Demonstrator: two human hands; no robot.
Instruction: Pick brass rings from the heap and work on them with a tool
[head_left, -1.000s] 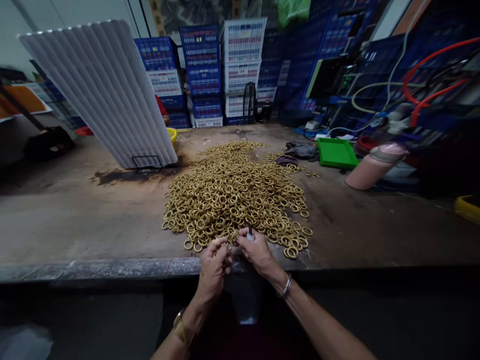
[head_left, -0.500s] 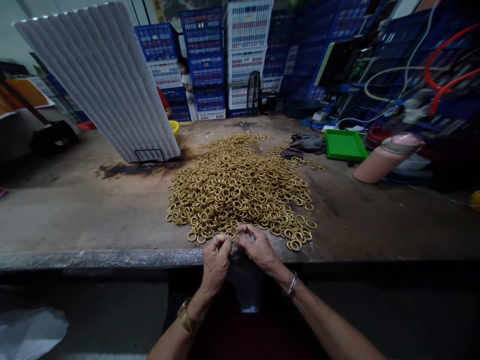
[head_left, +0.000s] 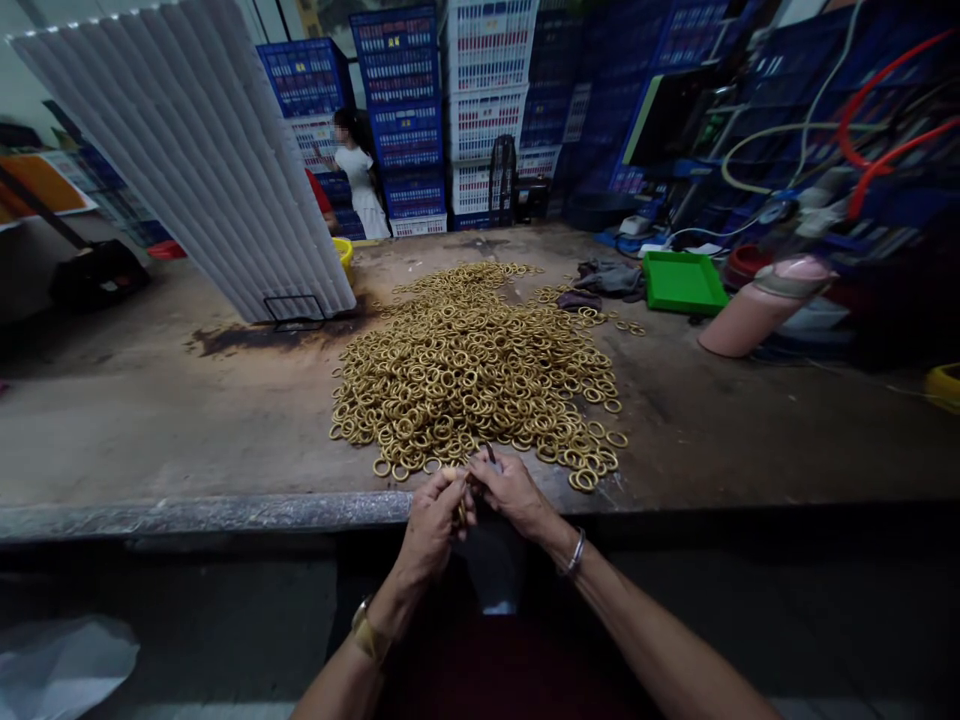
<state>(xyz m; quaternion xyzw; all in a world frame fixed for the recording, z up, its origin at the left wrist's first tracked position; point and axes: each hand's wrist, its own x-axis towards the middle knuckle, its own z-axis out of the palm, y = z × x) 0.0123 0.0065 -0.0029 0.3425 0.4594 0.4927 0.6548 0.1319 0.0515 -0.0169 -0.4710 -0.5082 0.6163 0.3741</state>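
A wide heap of gold-coloured rings [head_left: 465, 370] covers the middle of the worktable [head_left: 247, 420]. At the table's front edge, just below the heap, my two hands meet. My left hand [head_left: 431, 520] is closed on a gold ring [head_left: 461, 512], of which a small part shows between the fingers. Pinched in my right hand [head_left: 516, 495] is a thin dark tool [head_left: 491, 454]; its tip sticks up past the fingers, and its kind cannot be made out. The fingertips of both hands come together, hiding the contact between tool and ring.
A ribbed pale panel [head_left: 187, 160] leans in a wire stand [head_left: 294, 312] at left. Right of the heap lie dark gloves [head_left: 611, 280], a green tray [head_left: 684, 282] and a pink bottle [head_left: 739, 325]. Behind stand stacked crates [head_left: 397, 110] and a person in white [head_left: 360, 185].
My hands have drawn closer together, and the left has turned so a ring shows below its fingers. The person behind has moved out more into view. The camera view has shifted slightly.
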